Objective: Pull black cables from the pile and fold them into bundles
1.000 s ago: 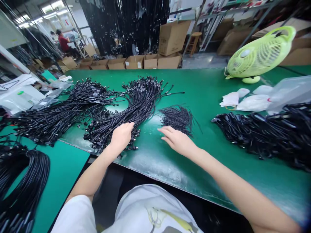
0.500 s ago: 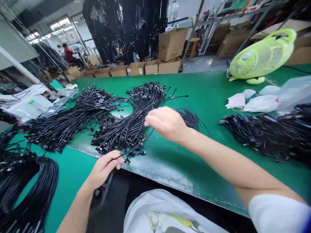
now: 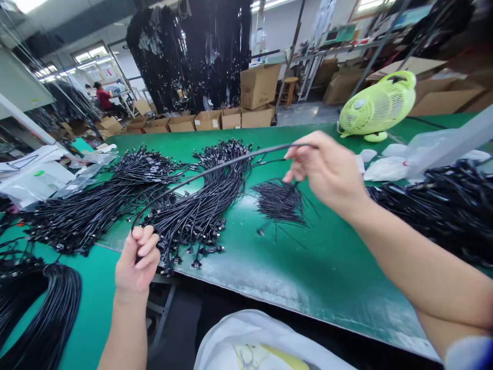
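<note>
A black cable (image 3: 215, 167) is stretched in an arc between my two hands, above the cable piles. Its left end is in the closed fingers of my left hand (image 3: 137, 257), near the table's front edge. My right hand (image 3: 327, 167), slightly blurred, pinches the other end higher up to the right. Under the arc lies a pile of black cables (image 3: 217, 200) with connectors at both ends. Below my right hand is a small heap of thin black strips (image 3: 279, 201), perhaps cable ties. A connector end dangles blurred near that heap.
More cable bundles lie on the green table (image 3: 246, 280): a connector pile (image 3: 96, 200) at left, a looped bundle (image 3: 57, 303) at lower left, a dark bundle (image 3: 431, 216) at right. A green fan (image 3: 379, 105) stands behind plastic bags (image 3: 389, 167). Cardboard boxes (image 3: 208, 121) line the back.
My right hand has moved right and up, and my left hand left, drawing the cable out between them. The strip heap shows more fully; the view has shifted.
</note>
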Demonstrator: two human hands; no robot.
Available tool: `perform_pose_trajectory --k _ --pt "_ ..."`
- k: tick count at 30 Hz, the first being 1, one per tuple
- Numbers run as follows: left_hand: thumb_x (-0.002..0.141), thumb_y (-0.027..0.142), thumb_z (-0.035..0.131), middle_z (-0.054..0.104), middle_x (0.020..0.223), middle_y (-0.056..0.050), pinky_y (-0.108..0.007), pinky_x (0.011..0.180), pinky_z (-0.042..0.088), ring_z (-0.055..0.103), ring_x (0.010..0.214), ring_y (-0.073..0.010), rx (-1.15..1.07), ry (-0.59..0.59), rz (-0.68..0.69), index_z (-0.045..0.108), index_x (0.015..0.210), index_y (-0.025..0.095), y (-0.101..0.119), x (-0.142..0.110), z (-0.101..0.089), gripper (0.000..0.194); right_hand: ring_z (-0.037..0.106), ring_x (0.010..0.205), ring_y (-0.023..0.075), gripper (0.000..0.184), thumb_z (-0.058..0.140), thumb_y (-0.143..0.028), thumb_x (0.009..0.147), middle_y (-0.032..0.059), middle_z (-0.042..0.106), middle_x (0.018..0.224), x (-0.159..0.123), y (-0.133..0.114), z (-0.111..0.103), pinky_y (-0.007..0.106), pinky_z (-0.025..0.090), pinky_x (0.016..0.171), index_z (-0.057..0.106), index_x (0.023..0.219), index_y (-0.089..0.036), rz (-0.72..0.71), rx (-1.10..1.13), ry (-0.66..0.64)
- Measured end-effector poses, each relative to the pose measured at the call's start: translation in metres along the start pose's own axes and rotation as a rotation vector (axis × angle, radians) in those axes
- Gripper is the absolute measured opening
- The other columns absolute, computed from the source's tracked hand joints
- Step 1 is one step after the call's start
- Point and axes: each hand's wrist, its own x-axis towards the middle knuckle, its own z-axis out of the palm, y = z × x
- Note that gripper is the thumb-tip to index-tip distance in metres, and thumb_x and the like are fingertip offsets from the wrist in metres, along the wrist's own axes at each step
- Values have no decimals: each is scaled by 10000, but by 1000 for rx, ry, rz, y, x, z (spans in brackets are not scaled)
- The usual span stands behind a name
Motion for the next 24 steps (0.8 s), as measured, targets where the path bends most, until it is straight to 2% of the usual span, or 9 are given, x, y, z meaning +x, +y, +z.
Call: perform_pose_trajectory --k 3,6,9,12,15,16,18,21,24 --pt "789 264 740 531 720 42 -48 551 523 554 608 -26 151 53 47 562 731 214 5 5 5 193 572 661 140 324 392 -461 971 20 630 877 8 -2 -34 310 461 670 575 1112 -234 -101 -157 42" --pt "899 255 605 560 699 58 17 506 440 516 525 9 336 106 183 583 751 221 20 13 0 153 626 788 188 250 476 -383 933 33 681 887 -6 34 -48 327 466 737 655 973 -213 -27 -360 -319" --pt "993 375 343 642 700 13 -83 444 468 575 516 -49 798 65 258 628 762 210 9 18 0 402 655 751 196 206 498 -240 915 36 696 799 -61 57 -26 289 449 661 643 776 -194 66 -485 -618" --pt "967 449 354 729 971 -107 -266 694 585 705 832 -169 1101 -73 176 688 955 152 -46 11 17 447 627 620 156 199 509 -195 922 9 669 705 -117 35 9 251 380 550 621 758 -193 -93 -409 -875" --pt "913 409 538 731 1024 -110 -344 930 518 678 986 -213 1108 -427 -146 687 1092 181 -112 -3 41 326 609 628 136 190 483 -245 959 12 662 763 -133 6 22 244 355 539 622 839 -197 -267 -370 -799" --pt "912 428 540 731 870 -84 -345 891 524 684 863 -198 1045 -522 -287 687 1084 185 -128 -7 46 332 608 643 140 205 469 -264 969 19 655 771 -129 3 20 247 351 542 620 848 -196 -281 -408 -721" --pt "909 482 533 565 539 11 -306 689 524 545 520 -127 825 -548 -514 683 1028 163 -146 -10 49 371 607 658 147 260 435 -309 984 31 644 771 -119 10 10 252 347 540 614 835 -194 -249 -491 -588" --pt "863 504 604 322 454 96 -229 502 391 250 393 -47 547 -438 -680 678 941 120 -141 -2 43 399 627 694 150 314 380 -370 998 33 667 824 -113 38 -11 250 380 556 612 868 -202 -135 -472 -542" --pt "829 461 669 369 480 79 -236 536 403 289 423 -46 494 -467 -784 695 960 89 -120 9 32 395 665 834 186 299 396 -406 982 41 705 955 -126 64 -29 277 454 661 625 986 -215 20 -390 -532"
